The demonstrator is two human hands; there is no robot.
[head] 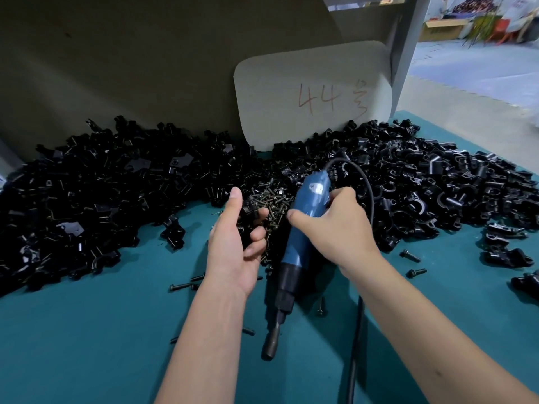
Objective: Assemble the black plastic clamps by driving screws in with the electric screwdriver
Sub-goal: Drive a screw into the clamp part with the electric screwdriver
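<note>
My right hand (335, 228) grips the blue body of the electric screwdriver (303, 228), whose dark bit end (271, 342) points down toward me over the teal table (87, 345). My left hand (236, 243) holds a black plastic clamp (249, 220) in its curled fingers, just left of the screwdriver. Behind both hands lies a heap of dark screws (274, 199). Large piles of black clamp parts spread to the left (102, 185) and to the right (423, 176).
Loose screws lie on the table near my wrists (182, 286) and at the right (409, 255). The screwdriver's black cable (357, 330) runs down beside my right forearm. A cardboard sign marked 44 (312, 97) leans against the back wall. A few clamps (504, 255) sit apart at the right.
</note>
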